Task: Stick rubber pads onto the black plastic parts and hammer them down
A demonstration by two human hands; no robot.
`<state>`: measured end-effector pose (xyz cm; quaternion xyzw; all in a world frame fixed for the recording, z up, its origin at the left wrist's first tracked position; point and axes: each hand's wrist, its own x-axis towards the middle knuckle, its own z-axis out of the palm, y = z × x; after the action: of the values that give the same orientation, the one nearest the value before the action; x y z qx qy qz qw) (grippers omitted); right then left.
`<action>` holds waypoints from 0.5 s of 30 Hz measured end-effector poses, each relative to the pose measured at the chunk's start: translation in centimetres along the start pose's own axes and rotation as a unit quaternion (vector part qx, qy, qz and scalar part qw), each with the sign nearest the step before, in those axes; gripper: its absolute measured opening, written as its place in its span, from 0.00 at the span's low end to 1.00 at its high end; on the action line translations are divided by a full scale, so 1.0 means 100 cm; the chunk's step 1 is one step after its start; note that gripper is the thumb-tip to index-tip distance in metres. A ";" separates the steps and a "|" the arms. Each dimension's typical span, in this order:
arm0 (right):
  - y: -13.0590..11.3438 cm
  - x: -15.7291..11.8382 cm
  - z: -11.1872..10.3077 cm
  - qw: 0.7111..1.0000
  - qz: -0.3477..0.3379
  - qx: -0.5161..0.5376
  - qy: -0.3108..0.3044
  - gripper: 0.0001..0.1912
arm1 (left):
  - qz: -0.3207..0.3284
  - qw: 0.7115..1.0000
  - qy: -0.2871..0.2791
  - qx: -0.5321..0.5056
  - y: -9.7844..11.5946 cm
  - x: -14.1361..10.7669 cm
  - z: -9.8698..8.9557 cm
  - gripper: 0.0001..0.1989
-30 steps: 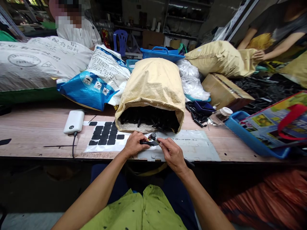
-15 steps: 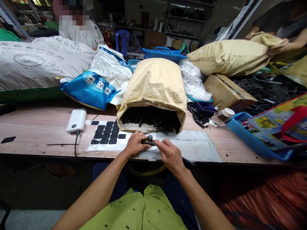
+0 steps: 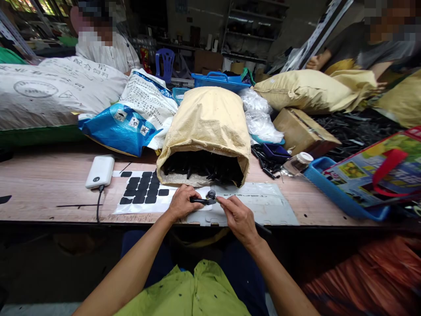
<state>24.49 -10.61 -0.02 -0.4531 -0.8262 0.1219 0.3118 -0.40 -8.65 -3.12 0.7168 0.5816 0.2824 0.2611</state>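
Note:
My left hand (image 3: 182, 202) is closed on a slim black plastic part (image 3: 198, 200) that points right. At its right end sits a dark, shiny round knob (image 3: 211, 194). My right hand (image 3: 237, 216) is closed in a pinch, its fingertips at the knob; what they hold is too small to make out. A dark rod-like end (image 3: 263, 229) shows beside the right wrist. Just behind both hands lies the tan sack (image 3: 210, 118), its mouth towards me and full of black parts (image 3: 197, 166). Left of my left hand is a white sheet of black rounded-square stickers (image 3: 142, 188).
A white power bank (image 3: 100, 171) with a cable lies at left. Grey board (image 3: 266, 204) lies under the hands. Rightward are a clear jar (image 3: 297, 164), a blue basket (image 3: 345, 197) and a cardboard box (image 3: 304, 131). Large sacks (image 3: 59, 92) line the back; two people are beyond.
The view has shifted slightly. The black part now sticks out farther from my left fingers, and the knob has turned. At the back right, the co-worker's hands have moved on the tan sack.

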 end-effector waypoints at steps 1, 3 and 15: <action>0.005 0.002 -0.003 1.000 -0.001 -0.003 0.009 0.18 | 0.002 1.000 -0.001 0.000 0.000 0.000 0.000 0.10; 0.019 0.006 -0.012 1.000 -0.019 -0.020 0.010 0.17 | 0.004 1.000 -0.001 0.002 0.002 -0.001 -0.001 0.10; 0.090 0.010 -0.013 0.992 -0.088 -0.082 -0.032 0.13 | 0.017 1.000 0.002 0.014 0.006 -0.003 -0.007 0.08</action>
<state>30.93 -4.90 -2.99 -0.3984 -0.8796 0.0407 0.2567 -0.50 -9.01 -2.24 0.7293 0.5739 0.2804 0.2454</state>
